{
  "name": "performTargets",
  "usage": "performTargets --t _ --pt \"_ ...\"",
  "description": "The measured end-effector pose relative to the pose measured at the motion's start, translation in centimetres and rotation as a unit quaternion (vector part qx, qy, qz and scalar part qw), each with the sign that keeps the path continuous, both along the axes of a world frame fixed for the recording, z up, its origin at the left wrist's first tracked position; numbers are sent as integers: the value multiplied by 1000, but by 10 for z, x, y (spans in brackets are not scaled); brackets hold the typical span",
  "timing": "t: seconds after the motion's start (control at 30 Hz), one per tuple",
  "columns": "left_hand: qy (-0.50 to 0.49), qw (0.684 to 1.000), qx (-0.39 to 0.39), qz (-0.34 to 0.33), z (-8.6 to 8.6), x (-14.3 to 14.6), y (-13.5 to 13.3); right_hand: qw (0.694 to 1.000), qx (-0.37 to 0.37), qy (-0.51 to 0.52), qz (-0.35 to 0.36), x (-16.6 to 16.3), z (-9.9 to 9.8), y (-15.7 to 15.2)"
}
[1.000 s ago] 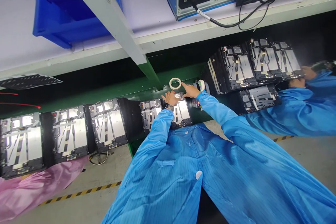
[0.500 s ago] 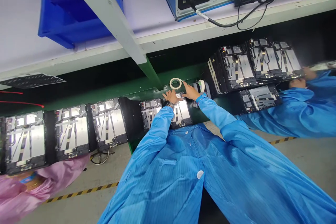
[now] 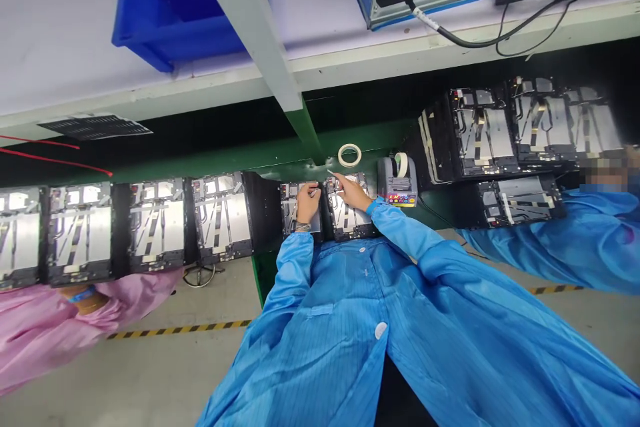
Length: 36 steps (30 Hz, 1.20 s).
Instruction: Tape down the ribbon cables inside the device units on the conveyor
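Note:
In front of me two opened electronic devices with silver panels and black frames lie side by side. Over the left device (image 3: pixel 315 225) is my left hand (image 3: pixel 307 203), its fingertips pinched together; whatever they hold is too small to make out. My right hand (image 3: pixel 354 192) is closed above the upper part of the right device (image 3: pixel 345 221). A small pale strip or stick (image 3: pixel 332 174) pokes out from its fingers. Beyond the devices lies a tape roll (image 3: pixel 349 164). To the right stands a grey tape dispenser (image 3: pixel 384 177) with lit buttons and a white roll (image 3: pixel 401 165).
Several similar devices (image 3: pixel 220 213) line the bench to the left, near a person's pink sleeve (image 3: pixel 145 293). Stacked devices (image 3: pixel 483 133) stand at right, beside a co-worker's blue sleeve (image 3: pixel 590 233). Above the bench are a shelf edge (image 3: pixel 360 63) and a post (image 3: pixel 305 127).
My left hand has moved left, from the right device's top edge to the left device, and its fingers have pinched. My right hand has curled its fingers over the right device. The view has shifted.

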State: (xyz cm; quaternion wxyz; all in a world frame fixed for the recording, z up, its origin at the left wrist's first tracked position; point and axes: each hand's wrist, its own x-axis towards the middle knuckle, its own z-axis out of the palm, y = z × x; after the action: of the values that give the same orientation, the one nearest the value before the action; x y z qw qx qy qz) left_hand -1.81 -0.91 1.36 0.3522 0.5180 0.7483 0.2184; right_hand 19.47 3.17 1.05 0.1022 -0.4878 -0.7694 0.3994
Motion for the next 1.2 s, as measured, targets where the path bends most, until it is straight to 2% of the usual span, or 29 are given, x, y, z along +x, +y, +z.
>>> performTargets --t 0.13,0.33,0.53,0.73,0.97,1.07,1.2 --pt "16 1000 19 -6 0 16 -7 1000 11 -18 13 -8 -4 8" --pt "48 999 -26 3 1 42 -2 996 64 -36 53 -16 -5 23" --pt "89 993 -67 44 3 71 -8 994 72 -45 70 -17 -1 25" --pt "96 992 -71 38 9 73 -8 990 101 -24 99 -19 6 26" --pt "82 996 -15 -24 2 73 -39 994 76 -15 83 -19 -6 28" --pt "68 997 -22 6 -1 69 -40 994 80 -11 76 -16 -12 25" --pt "18 995 -69 68 -4 72 -24 994 82 -11 76 -14 -15 23"
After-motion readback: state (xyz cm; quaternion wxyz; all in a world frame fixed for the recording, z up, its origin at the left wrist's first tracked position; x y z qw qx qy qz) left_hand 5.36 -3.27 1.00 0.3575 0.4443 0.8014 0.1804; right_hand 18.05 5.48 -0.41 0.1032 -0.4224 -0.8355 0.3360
